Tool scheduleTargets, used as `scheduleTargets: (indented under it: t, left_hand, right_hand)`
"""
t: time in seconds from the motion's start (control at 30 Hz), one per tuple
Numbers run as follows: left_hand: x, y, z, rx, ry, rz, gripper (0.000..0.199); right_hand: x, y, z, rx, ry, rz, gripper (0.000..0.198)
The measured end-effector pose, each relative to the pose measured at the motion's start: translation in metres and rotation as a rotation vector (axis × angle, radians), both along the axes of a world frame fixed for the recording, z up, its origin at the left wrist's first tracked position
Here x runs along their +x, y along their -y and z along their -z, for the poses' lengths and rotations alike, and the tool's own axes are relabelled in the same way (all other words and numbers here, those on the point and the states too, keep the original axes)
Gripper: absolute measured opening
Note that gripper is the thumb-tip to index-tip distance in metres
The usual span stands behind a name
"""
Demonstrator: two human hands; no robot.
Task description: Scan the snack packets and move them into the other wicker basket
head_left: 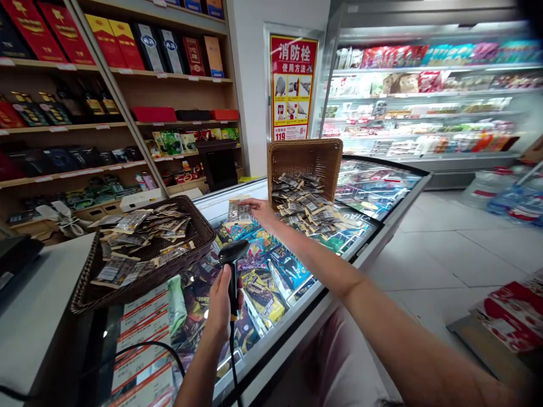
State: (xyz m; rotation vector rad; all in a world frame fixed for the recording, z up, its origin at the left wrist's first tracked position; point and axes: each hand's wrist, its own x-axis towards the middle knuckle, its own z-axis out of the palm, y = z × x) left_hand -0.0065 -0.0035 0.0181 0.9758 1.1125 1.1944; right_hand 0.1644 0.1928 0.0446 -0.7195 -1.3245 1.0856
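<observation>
My left hand is wrapped round the handle of a black barcode scanner, whose cable hangs down below it. Out ahead, my right hand pinches a small flat packet with a barcode label by its edge, above the freezer's glass top. Just beyond that hand, a light wicker basket lies tipped on its side, similar packets spilling from it onto the glass. To the left, a dark brown wicker basket holds many more of these packets.
Under the glass of the chest freezer lie colourful ice-cream packs. A sheet of price labels lies front left. Shelves of boxed goods stand behind, a refrigerated display at the right. Water bottles stand on the floor.
</observation>
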Motion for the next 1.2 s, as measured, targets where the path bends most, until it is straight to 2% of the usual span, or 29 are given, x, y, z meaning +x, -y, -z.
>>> scheduleTargets:
  t: [0.1, 0.2, 0.4, 0.83, 1.07, 1.2]
  left_hand:
    - [0.001, 0.002, -0.004, 0.005, -0.049, 0.019, 0.063]
    - [0.001, 0.005, -0.006, 0.012, -0.083, 0.068, 0.066]
    - [0.001, 0.008, -0.003, 0.096, -0.09, 0.183, 0.062]
    - [0.002, 0.007, 0.001, 0.113, -0.176, 0.187, 0.06]
    - [0.004, 0.008, -0.003, 0.12, -0.2, 0.212, 0.058]
    - [0.004, 0.008, -0.004, 0.099, -0.198, 0.192, 0.06]
  right_hand:
    - [0.03, 0.016, 0.025, -0.117, -0.145, 0.1, 0.029]
    - [0.046, 0.025, 0.04, -0.224, -0.14, 0.201, 0.034]
    - [0.05, 0.033, 0.038, -0.207, -0.136, 0.245, 0.071]
    - [0.043, 0.029, 0.039, -0.346, -0.172, 0.292, 0.06]
    - [0.05, 0.023, 0.045, -0.361, 0.028, 0.351, 0.059]
    - [0.058, 0.031, 0.037, -0.325, 0.431, 0.526, 0.052]
